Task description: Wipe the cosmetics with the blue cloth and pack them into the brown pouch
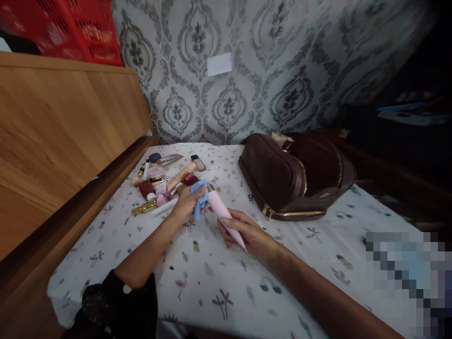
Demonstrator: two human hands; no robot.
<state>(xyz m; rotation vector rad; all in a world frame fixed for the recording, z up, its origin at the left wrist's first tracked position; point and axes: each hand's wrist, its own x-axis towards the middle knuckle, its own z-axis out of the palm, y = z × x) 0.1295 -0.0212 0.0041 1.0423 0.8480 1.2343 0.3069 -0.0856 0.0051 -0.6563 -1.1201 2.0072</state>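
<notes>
A left hand (186,206) clamps a cloth (202,198) against a tube (218,205) gripped by the right hand (254,233), which could slip if tugged too hard

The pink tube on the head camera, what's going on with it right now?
The person's right hand holds the pink tube at its tapered end, while the left hand presses a blue cloth against its silvery cap end. Both are above a patterned white cloth. Assorted cosmetics lie loosely grouped beside the left hand, and a brown leather bag sits unzipped to the right.
</notes>
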